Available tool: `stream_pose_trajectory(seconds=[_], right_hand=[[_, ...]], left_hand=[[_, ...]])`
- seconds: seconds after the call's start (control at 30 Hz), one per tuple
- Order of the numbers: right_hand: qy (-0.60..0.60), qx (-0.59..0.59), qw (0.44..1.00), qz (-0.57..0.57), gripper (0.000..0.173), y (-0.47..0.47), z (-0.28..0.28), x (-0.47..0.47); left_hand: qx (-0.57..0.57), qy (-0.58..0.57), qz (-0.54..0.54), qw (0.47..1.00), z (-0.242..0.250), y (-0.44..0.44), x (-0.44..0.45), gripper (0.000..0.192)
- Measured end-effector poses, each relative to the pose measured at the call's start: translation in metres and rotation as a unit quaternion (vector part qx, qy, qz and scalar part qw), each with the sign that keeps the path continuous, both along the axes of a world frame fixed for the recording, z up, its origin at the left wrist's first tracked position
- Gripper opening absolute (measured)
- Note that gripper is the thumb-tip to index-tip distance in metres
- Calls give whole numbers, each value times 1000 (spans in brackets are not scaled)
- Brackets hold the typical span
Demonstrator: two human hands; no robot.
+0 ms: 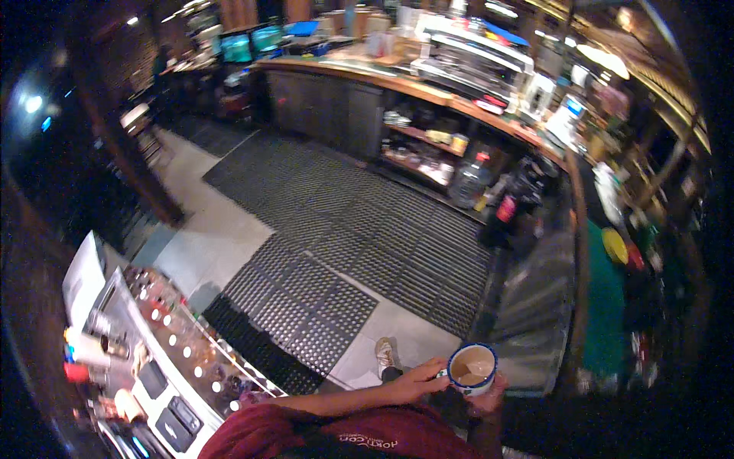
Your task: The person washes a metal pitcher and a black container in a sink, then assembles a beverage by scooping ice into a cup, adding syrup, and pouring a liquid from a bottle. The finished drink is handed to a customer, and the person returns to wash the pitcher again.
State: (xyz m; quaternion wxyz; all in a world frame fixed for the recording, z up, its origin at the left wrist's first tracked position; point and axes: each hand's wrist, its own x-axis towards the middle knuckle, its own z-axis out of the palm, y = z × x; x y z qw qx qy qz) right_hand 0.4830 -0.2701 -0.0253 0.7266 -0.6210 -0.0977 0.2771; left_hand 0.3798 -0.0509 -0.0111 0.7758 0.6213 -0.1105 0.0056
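Observation:
A white mug with a blue rim [472, 367] is between my hands, low and right of centre. Pale brown liquid shows inside it. My left hand [427, 378] holds the mug at its left side, by the handle. Under and against its lower right side is my right hand [487, 396], its fingers partly hidden by the mug. The mug looks nearly upright over the floor beside a dark metal surface. Below my arms is a dark red shirt front bearing writing, and a shoe [386, 356] stands on the pale tiles.
Black rubber mats [344, 218] cover much of the tiled floor. A wooden-edged counter [424, 94] holds an espresso machine [476, 57], with shelves and a large clear bottle [470, 181] below. At lower left stands a white-edged counter [155, 344] with glasses. A wooden post [132, 160] rises at left.

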Motion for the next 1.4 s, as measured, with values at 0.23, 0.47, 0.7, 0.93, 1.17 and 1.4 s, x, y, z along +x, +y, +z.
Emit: stream_pose_trajectory(seconds=[0.23,0.47,0.7,0.93,1.17,1.4], right_hand=[[86,-215,943,238,45,116,-156,163],[-51,-427,737,521,39,192,-247,298],[-495,-272,294,771,49,397,-232,362],[-216,-520,580,588,40,630,-166,217],[-177,-416,525,721,26,748,-141,107],[-77,-437,480,757,21,863,-181,38]], left_hand=[[-334,322,341,817,-145,132,5,22],[-381,361,576,627,-191,187,-69,30],[213,279,760,546,-213,200,-113,44],[-657,118,610,426,-197,277,-159,29],[-753,128,505,403,-265,348,-226,25],[-776,101,583,216,-311,370,-260,10]])
